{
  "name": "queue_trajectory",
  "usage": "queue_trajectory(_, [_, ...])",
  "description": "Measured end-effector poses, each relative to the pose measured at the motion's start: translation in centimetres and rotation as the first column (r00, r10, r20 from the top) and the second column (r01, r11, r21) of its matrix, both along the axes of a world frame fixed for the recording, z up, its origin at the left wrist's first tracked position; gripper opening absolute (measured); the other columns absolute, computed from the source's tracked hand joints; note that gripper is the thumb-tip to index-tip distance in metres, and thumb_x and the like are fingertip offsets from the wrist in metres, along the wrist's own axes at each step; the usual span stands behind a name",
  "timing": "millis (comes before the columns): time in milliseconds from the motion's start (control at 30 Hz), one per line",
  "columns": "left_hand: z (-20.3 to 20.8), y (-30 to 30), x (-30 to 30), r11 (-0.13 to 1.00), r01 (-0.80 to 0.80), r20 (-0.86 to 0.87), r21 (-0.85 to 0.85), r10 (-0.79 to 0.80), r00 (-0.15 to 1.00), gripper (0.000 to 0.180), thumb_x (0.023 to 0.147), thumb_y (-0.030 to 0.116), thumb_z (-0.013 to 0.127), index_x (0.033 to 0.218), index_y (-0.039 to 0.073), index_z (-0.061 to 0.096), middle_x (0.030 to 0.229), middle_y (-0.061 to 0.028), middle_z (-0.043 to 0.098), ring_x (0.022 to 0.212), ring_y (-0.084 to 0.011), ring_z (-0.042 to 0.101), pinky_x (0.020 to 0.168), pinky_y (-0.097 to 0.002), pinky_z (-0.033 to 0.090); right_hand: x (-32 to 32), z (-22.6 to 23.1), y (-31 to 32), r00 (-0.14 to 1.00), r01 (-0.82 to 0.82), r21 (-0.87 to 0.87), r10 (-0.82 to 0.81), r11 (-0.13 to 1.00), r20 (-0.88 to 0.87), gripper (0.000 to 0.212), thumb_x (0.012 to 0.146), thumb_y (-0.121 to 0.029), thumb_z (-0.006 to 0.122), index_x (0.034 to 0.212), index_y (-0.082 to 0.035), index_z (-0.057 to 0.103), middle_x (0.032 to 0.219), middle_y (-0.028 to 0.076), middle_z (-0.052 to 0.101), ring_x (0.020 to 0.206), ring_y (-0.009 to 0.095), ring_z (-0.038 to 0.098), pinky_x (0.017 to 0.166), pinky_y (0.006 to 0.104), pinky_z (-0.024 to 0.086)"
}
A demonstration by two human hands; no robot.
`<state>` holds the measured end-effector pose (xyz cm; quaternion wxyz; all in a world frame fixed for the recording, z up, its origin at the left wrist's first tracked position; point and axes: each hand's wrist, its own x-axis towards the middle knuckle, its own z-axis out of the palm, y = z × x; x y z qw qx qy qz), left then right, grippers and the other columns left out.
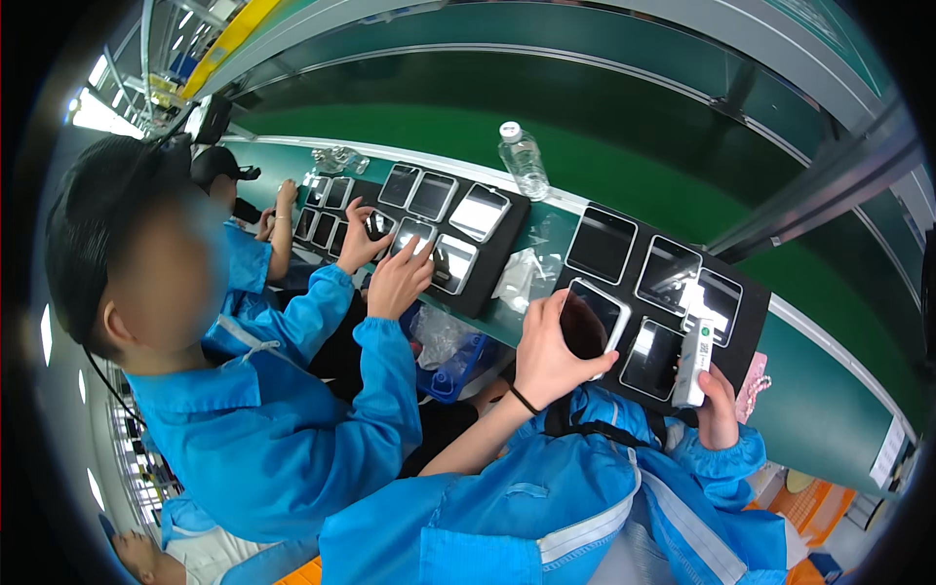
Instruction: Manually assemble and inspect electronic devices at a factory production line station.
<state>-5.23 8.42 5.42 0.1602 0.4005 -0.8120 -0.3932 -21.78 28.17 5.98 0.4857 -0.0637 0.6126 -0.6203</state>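
Handset (593, 322), dark-screened and white-edged, one: centre of the frame, right of the left hand (548, 356), whose fingers and thumb hold it by the edges, tilted; its lower part is covered by the palm, and whether it touches the mat cannot be told. White box (693, 363), slim, one: right of centre, pinched by its lower end in the right hand (719, 405), long axis near upright in the frame, top leaning slightly right. Handset nearer the left hand, box nearer the right; between the two lies a flat handset (652, 359), with three more above it. Surface: black mat (747, 327) on a green table (829, 390); crumpled white sheet (517, 278) left of the mat, clear bottle (525, 164) at upper centre, pink item (753, 385) at right, beside the mat. Left of centre: second black mat (490, 261) bearing further devices, a co-worker's hands (400, 283) over them; blue bin (468, 370) below. Room: yellow beam (229, 44) at upper left, pale lights along the left edge, orange crate (829, 502) at lower right.
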Motion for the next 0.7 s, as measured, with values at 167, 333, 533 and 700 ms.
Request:
queue_trajectory(167, [-0.5,1.1,-0.2,0.985,-0.044,0.213,-0.166,0.079,0.974,0.093,0.056,0.036,0.084,0.129,0.000,0.039,0.119,-0.0186,0.043,0.113,-0.0357,0.045,0.090,-0.0427,0.046,0.5,0.0,-0.3,0.985,0.093,0.128,-0.072,0.987,-0.156,0.077,0.081,-0.026,0.069,0.140,0.006,0.032,0.112,0.015,0.058,0.103,0.020,0.057,0.089,0.0302,0.043])
queue_trajectory(333, [-2.6,1.1,0.3,0.968,-0.090,0.289,-0.236,0.158,0.944,0.095,0.054,0.036,0.085,0.128,-0.002,0.038,0.116,-0.0188,0.044,0.108,-0.0357,0.045,0.088,-0.0414,0.047,1.8,-0.2,0.1,0.838,0.232,0.350,-0.004,0.908,-0.545,0.087,0.070,-0.023,0.079,0.139,0.001,0.032,0.103,0.018,0.061,0.096,0.026,0.061,0.084,0.0348,0.048])
queue_trajectory(533, [-3.7,1.4,0.7,0.962,-0.090,0.284,-0.257,0.164,0.945,0.096,0.056,0.037,0.084,0.129,-0.004,0.037,0.115,-0.0201,0.043,0.107,-0.0358,0.045,0.088,-0.0419,0.046,2.4,-3.1,1.7,0.311,0.497,0.421,0.297,0.759,-0.903,0.092,0.064,-0.026,0.079,0.140,-0.002,0.033,0.117,0.026,0.054,0.110,0.043,0.052,0.095,0.0459,0.041])
queue_trajectory(700, [-4.0,1.7,0.8,0.958,-0.061,0.293,-0.281,0.146,0.945,0.098,0.057,0.035,0.084,0.133,-0.004,0.034,0.114,-0.0194,0.043,0.105,-0.0349,0.045,0.089,-0.0402,0.045,2.6,-4.1,2.1,0.247,0.529,0.478,0.412,0.701,-0.877,0.095,0.066,-0.026,0.078,0.143,-0.002,0.026,0.125,0.030,0.045,0.114,0.047,0.045,0.097,0.0488,0.039])
